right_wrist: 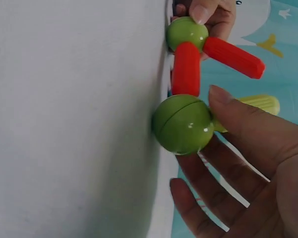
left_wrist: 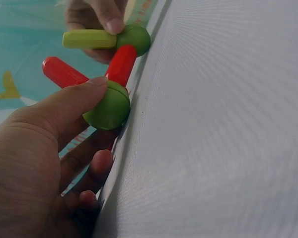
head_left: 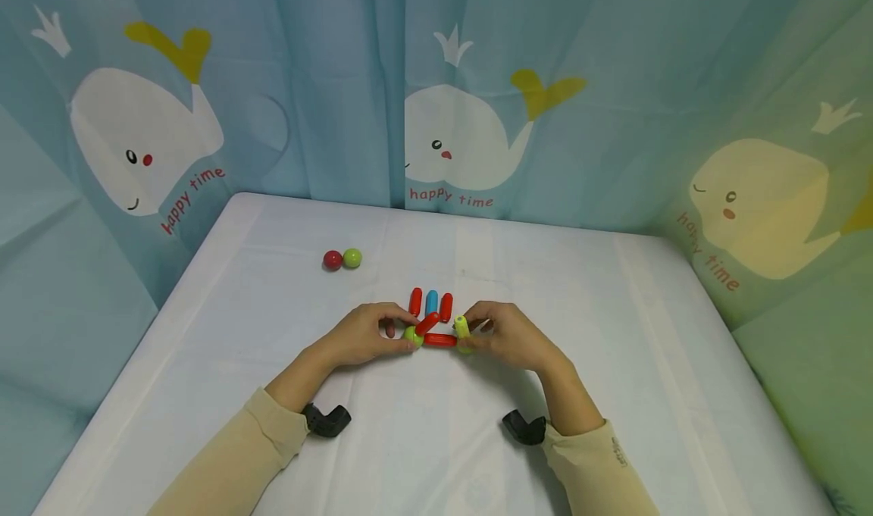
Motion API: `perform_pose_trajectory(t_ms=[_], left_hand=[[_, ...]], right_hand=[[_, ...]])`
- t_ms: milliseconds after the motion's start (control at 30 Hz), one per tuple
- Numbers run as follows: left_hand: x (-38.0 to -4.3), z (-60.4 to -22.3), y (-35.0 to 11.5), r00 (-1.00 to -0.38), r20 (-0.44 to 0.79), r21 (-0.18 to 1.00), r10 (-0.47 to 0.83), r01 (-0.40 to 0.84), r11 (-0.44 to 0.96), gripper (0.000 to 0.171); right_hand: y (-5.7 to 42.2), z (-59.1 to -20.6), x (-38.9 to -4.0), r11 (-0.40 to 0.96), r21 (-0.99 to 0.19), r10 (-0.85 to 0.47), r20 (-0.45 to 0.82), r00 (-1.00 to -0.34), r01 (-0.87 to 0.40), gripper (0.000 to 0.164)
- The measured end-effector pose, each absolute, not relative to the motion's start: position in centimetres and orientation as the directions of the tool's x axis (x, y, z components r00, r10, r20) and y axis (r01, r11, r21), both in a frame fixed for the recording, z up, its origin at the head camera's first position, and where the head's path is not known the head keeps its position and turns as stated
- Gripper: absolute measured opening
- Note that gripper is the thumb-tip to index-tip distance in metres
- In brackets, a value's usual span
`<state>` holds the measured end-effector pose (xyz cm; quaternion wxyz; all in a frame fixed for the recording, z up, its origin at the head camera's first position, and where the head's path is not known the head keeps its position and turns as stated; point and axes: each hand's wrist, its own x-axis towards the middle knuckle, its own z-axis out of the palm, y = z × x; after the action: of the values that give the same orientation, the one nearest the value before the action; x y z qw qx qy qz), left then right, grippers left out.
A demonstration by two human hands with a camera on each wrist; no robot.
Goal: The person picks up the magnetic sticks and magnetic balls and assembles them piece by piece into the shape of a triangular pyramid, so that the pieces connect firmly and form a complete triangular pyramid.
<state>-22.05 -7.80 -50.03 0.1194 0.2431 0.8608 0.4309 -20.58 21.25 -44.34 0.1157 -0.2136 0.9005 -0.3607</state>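
Note:
Two green balls are joined by a flat-lying red rod [head_left: 439,340] of a toy building set. My left hand [head_left: 364,336] pinches the left green ball [left_wrist: 109,106], its thumb on top; a second red rod [right_wrist: 234,57] slants up from that ball. At the other end, my right hand [head_left: 508,334] grips the right green ball [right_wrist: 184,125] near the base of a yellow-green rod [left_wrist: 89,38] that stands up from it. The right thumb lies across that rod's base, and the fingers spread behind. Both balls are close over the white table.
Just beyond the hands lie a red rod [head_left: 415,301], a blue rod [head_left: 432,302] and another red rod [head_left: 446,308], side by side. Farther back left, a red ball [head_left: 333,260] sits beside a green ball [head_left: 352,258]. A whale-print curtain [head_left: 341,84] surrounds the white table [head_left: 580,289].

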Motion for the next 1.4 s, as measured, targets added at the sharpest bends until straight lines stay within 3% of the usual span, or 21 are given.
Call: perform_pose_trajectory(t_ms=[1400], left_hand=[[-21.97, -49.87, -7.82, -0.829, 0.059, 0.801, 0.556, 0.372, 0.470, 0.036]], right_hand=[[21.11, -45.00, -20.56, 0.660, -0.695, -0.489, -0.108, -0.865, -0.286, 0.017]])
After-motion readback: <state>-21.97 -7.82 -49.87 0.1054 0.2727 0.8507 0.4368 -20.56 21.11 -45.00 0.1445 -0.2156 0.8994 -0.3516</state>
